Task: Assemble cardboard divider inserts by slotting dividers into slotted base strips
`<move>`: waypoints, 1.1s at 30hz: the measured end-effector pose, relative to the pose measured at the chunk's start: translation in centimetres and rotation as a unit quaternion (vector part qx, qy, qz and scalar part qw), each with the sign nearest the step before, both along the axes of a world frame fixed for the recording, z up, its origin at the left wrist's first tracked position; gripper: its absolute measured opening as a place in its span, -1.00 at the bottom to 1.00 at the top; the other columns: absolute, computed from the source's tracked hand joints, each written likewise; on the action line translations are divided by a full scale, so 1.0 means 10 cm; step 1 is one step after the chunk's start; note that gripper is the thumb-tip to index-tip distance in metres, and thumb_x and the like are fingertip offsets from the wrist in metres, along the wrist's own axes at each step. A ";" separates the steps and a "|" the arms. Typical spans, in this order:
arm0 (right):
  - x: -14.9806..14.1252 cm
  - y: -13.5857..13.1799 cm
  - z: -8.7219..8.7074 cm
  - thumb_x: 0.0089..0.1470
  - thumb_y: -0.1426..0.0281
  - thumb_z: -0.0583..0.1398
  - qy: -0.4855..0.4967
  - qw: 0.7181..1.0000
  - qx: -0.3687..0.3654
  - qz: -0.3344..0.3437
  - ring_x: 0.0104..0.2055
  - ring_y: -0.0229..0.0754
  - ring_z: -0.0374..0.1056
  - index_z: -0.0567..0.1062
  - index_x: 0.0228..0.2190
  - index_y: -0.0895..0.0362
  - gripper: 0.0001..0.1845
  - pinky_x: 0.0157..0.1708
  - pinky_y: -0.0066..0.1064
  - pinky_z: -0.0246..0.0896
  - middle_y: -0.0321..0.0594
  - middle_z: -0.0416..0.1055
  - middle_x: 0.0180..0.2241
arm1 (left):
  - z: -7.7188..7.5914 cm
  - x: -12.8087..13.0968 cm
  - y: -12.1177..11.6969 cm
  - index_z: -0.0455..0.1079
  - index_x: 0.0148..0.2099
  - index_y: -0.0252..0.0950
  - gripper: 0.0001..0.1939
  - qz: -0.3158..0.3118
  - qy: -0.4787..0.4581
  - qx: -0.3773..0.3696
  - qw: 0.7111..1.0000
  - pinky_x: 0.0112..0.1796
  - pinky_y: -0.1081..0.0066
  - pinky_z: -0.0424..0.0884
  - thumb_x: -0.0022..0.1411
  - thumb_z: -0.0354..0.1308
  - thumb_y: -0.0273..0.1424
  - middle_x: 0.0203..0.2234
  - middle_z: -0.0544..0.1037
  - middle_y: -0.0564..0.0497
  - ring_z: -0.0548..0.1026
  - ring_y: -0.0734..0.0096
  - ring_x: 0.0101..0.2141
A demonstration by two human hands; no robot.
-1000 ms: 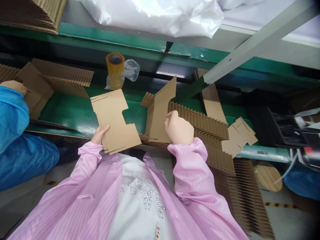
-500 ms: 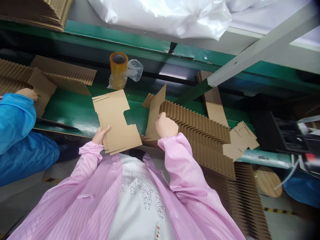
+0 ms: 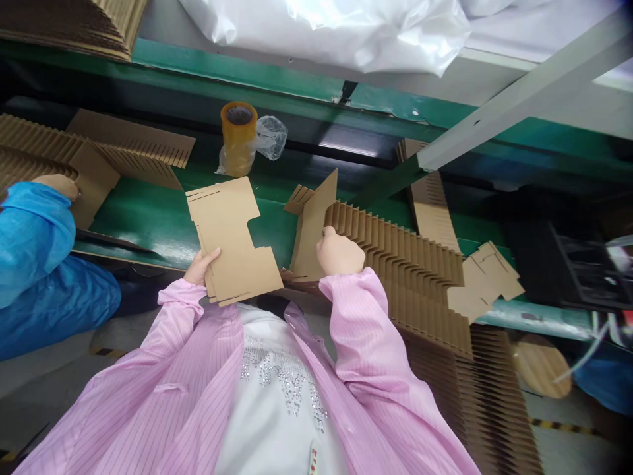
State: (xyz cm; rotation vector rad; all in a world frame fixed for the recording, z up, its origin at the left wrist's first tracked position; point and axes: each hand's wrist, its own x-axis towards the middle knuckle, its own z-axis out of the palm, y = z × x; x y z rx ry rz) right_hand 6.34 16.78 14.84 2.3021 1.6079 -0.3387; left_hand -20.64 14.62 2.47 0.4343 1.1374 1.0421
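My left hand (image 3: 202, 265) is closed on the lower left edge of a few flat cardboard dividers (image 3: 231, 244), thumb on top. They are notched on the right side and have thin slits near their ends. My right hand (image 3: 341, 252) is closed at the near end of a row of upright cardboard dividers (image 3: 395, 254), against the standing end panel (image 3: 312, 231). Its fingertips are partly hidden, but they seem to pinch a divider there. A slotted cardboard strip (image 3: 298, 199) sticks out left of that panel.
A roll of yellow tape (image 3: 238, 138) in torn plastic stands on the green bench (image 3: 143, 214). At left, a co-worker's hand (image 3: 62, 185) in a blue sleeve is at another divider row (image 3: 44, 148). A metal post (image 3: 494, 102) slants across the right. Loose cardboard (image 3: 487, 280) lies beyond my row.
The view has shifted slightly, so most things sit a little further right. My right hand has moved slightly right along the row. My left hand still holds the flat dividers.
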 end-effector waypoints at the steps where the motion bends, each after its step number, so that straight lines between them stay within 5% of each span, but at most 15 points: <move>1: 0.01 0.00 0.00 0.22 0.46 -0.12 -0.003 1.000 0.003 0.002 -0.16 -0.03 0.46 0.33 0.03 0.19 -0.59 -0.27 -0.31 0.25 0.10 0.49 -0.19 | 0.00 0.00 0.00 0.44 -0.11 -0.34 -0.46 0.002 0.002 0.001 1.000 -0.12 0.17 0.52 -0.16 0.44 -0.25 -0.22 0.62 -0.15 0.58 0.07 -0.18; 11: -0.02 0.02 -0.19 0.21 0.49 -0.14 0.016 1.000 0.012 0.006 -0.20 -0.01 0.44 0.32 -0.04 0.18 -0.63 -0.31 -0.31 0.19 0.09 0.48 -0.21 | -0.02 0.04 0.02 0.43 -0.13 -0.35 -0.46 -0.014 0.003 0.004 1.000 -0.09 0.12 0.51 -0.17 0.44 -0.24 -0.25 0.62 -0.15 0.57 0.02 -0.16; 33: -0.08 -0.07 -0.07 0.22 0.45 -0.16 0.034 0.999 0.020 0.012 -0.21 0.02 0.39 0.31 -0.06 0.21 -0.63 -0.34 -0.31 0.10 0.14 0.46 -0.21 | -0.01 0.05 0.02 0.44 -0.13 -0.34 -0.47 -0.020 -0.007 0.000 1.000 -0.12 0.13 0.52 -0.18 0.45 -0.25 -0.25 0.62 -0.16 0.58 0.04 -0.19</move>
